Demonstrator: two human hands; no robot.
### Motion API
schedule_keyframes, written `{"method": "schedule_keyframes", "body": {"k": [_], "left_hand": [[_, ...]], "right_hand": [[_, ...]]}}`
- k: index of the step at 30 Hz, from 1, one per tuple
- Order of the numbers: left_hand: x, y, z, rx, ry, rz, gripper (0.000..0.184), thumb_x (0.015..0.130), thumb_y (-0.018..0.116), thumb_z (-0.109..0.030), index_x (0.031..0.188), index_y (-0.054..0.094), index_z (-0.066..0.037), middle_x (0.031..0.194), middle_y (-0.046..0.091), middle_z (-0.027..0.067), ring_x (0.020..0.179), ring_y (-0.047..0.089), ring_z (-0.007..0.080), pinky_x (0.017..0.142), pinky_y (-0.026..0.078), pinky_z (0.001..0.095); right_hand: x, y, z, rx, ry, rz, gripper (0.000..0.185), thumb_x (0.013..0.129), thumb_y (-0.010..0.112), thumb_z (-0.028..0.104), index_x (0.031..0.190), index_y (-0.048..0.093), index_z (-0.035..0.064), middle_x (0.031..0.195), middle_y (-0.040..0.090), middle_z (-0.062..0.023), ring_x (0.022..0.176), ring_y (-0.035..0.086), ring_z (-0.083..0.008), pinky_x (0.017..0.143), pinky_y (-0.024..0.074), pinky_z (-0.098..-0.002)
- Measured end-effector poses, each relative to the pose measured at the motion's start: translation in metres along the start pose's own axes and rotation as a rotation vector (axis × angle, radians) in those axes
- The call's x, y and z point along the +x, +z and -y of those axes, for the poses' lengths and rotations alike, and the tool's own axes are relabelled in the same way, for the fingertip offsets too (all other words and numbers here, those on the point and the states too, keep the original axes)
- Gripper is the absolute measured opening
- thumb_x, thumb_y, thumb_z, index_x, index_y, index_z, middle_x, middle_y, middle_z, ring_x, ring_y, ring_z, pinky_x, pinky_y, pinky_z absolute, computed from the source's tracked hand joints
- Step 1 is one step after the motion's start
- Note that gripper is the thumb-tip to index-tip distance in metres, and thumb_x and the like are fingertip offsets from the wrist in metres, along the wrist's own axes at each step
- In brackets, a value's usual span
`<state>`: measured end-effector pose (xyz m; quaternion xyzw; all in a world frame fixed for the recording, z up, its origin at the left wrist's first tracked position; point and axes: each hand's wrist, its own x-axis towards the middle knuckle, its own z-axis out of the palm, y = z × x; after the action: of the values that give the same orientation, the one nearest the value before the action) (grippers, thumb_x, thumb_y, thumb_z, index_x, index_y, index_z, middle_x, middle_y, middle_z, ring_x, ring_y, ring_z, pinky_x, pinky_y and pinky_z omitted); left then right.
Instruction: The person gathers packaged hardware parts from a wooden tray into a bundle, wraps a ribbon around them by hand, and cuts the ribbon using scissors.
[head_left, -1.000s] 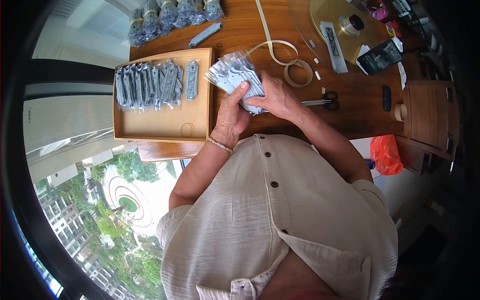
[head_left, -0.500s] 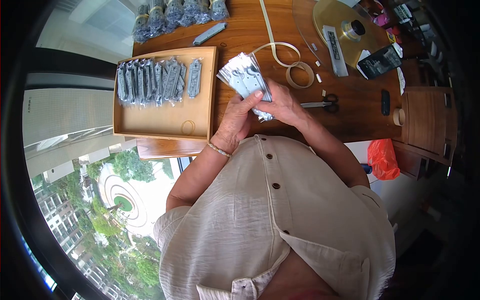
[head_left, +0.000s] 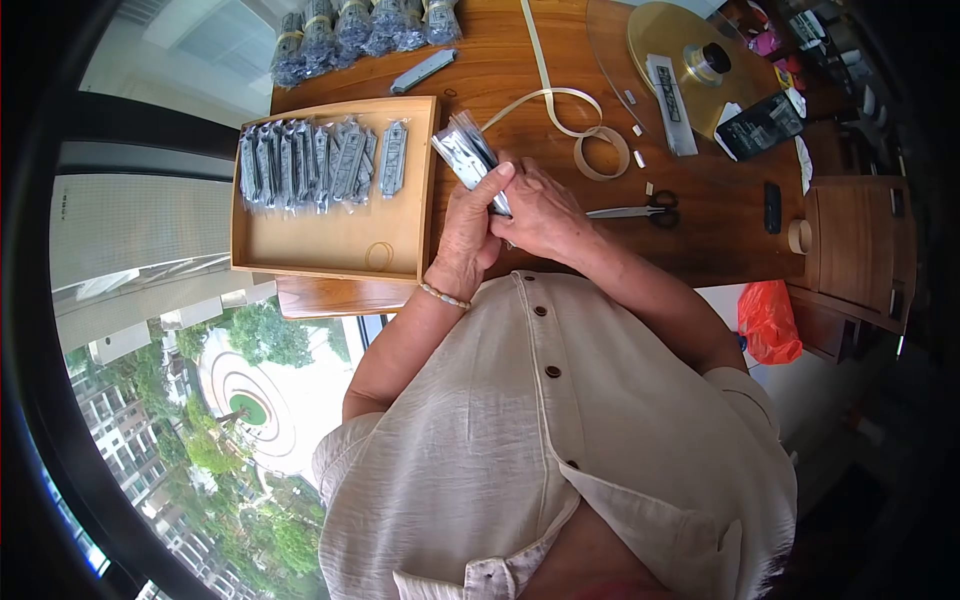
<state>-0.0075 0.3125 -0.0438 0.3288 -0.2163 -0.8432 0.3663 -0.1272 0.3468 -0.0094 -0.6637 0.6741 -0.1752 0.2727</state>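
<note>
The fingers of both hands are closed around a stack of thin packets (head_left: 470,160), the left thumb pressing along its near face and the right fingers wrapping its other side. The left hand (head_left: 467,222) and the right hand (head_left: 543,212) touch, hiding the lower end of the stack; its upper end fans out over the bare wood beside the tray, slick clear plastic over flat, pale grey pieces, glossy and crinkled at the edges. A bracelet (head_left: 443,296) of small pale beads circles the left wrist. Beside the left hand lies a shallow tray (head_left: 320,246) of smooth, light wood with raised walls, holding a row of grey, elongated packets (head_left: 290,165) in crinkly film, one separate packet (head_left: 393,160) and thin, looped rubber bands (head_left: 379,256). Past the tray, banded bundles (head_left: 352,28) bulge in creased wrap near a loose grey strip (head_left: 423,71). The scissors (head_left: 660,210) lie flat, their metal blades reaching close to the right wrist. Beyond the hands, a flat cream band (head_left: 537,50) curls into a coil (head_left: 601,153) on the glossy, brown-grained table (head_left: 490,62). Farther right are a black phone-like object (head_left: 772,206), a long white packet (head_left: 671,105) and a round golden board (head_left: 655,32) bearing a spool (head_left: 707,64).
</note>
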Motion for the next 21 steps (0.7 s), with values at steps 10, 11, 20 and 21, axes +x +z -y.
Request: {"method": "schedule_keyframes", "body": {"k": [10,11,20,21], "left_hand": [[-0.036,-0.012,-0.016,-0.229,-0.215,0.321,0.060,0.086,0.068,-0.038,0.132,0.050,-0.004,0.122,0.062,0.0155,0.112,0.061,0.0313,0.099,0.048,0.0508],[-0.043,-0.011,-0.015,-0.215,-0.217,0.340,0.062,0.085,0.069,-0.038,0.133,0.049,-0.005,0.123,0.062,0.0156,0.113,0.060,0.0318,0.100,0.047,0.0514],[-0.057,-0.012,-0.008,-0.332,-0.261,0.382,0.065,0.084,0.071,-0.035,0.135,0.047,-0.003,0.127,0.060,0.0142,0.117,0.058,0.0287,0.103,0.045,0.0462],[-0.056,-0.013,-0.007,-0.332,-0.264,0.383,0.065,0.083,0.072,-0.035,0.135,0.047,-0.003,0.127,0.060,0.0139,0.117,0.058,0.0285,0.104,0.044,0.0461]], "right_hand": [[-0.021,-0.064,-0.002,0.290,-0.191,0.209,0.050,0.089,0.064,0.041,0.109,0.055,-0.0045,0.086,0.064,-0.0244,0.085,0.063,-0.0413,0.075,0.0477,-0.0447],[-0.028,-0.069,0.000,0.337,-0.162,0.223,0.049,0.090,0.064,0.039,0.110,0.056,-0.0041,0.086,0.064,-0.0237,0.084,0.063,-0.0409,0.075,0.0479,-0.0442],[-0.063,-0.070,0.007,0.687,0.057,0.162,0.028,0.094,0.061,0.023,0.108,0.060,-0.0016,0.082,0.064,-0.0186,0.068,0.066,-0.0278,0.059,0.0508,-0.0394],[-0.063,-0.072,0.007,0.661,0.065,0.160,0.026,0.095,0.060,0.021,0.107,0.060,-0.0014,0.082,0.065,-0.0187,0.069,0.066,-0.0291,0.059,0.0510,-0.0399]]}}
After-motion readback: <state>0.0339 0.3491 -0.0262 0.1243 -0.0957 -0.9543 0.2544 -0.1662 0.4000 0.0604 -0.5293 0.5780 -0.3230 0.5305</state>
